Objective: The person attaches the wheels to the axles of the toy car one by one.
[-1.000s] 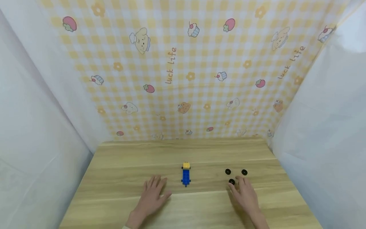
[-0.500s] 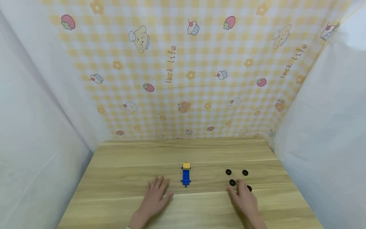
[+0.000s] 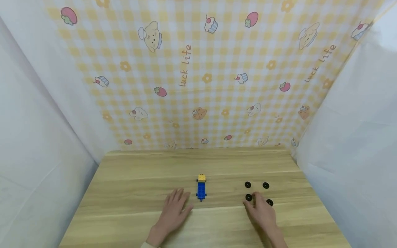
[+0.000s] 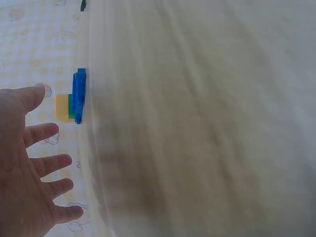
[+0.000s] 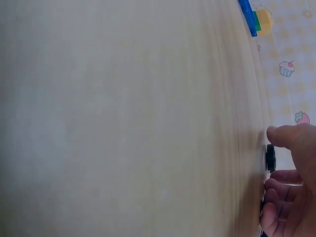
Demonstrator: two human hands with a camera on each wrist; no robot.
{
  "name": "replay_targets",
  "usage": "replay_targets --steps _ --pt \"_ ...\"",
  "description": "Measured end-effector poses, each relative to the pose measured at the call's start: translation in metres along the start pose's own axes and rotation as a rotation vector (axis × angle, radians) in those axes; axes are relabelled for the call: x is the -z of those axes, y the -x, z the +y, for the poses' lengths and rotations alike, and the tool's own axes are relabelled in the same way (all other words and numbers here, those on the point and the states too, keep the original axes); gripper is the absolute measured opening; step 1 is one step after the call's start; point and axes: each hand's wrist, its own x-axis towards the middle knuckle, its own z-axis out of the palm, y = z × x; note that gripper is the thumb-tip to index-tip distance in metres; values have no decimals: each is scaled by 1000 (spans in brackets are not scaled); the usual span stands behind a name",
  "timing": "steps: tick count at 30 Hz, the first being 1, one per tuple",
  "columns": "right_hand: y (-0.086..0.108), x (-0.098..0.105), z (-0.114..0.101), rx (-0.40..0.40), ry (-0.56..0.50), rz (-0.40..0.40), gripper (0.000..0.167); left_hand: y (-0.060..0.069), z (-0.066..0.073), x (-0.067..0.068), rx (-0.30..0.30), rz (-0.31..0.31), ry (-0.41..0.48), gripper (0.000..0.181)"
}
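A small toy vehicle base (image 3: 201,187) of blue and yellow bricks lies mid-table, with black stubs at its sides. To its lower left is my left hand (image 3: 173,213), fingers spread, touching no object; the left wrist view also shows this hand (image 4: 29,163) holding nothing. Over on the right, my right hand (image 3: 262,213) has thumb and index finger on either side of a black toy wheel (image 3: 248,197). In the right wrist view, a gap shows between the thumb (image 5: 280,136) and that wheel (image 5: 270,158); the index fingertip is close beneath it, other fingers curled.
Two more black wheels, one at the left (image 3: 247,185) and one at the right (image 3: 265,185), lie beyond my right hand. Another wheel (image 3: 270,202) is beside its knuckles. A checked cloth (image 3: 198,75) hangs behind the wooden table (image 3: 139,165); white sheets flank it.
My left hand has slid right, closer to the toy vehicle. My right hand has shifted slightly left, and the wheel by its fingertips has moved left too. The wheel by the knuckles has come into sight.
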Motion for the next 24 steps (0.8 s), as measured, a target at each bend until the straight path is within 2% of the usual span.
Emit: replay_targets --steps 4,8,14,17,19,24 --pt "-3 0 -5 26 -15 -7 38 -6 6 3 -9 1 -1 50" --pt "-2 -2 -11 44 -34 1 29 -13 11 3 5 30 -4 47" --pt "-1 -3 -17 20 -157 -32 29 -29 20 -7 102 135 -1 42" --pt "-1 -3 -19 8 -263 -65 26 -40 26 -13 158 173 -15 45" --pt "0 -4 -22 7 -362 -109 24 -46 30 -17 183 165 -31 51" --pt "2 -13 -37 30 -673 -326 25 -58 37 -26 252 118 -60 62"
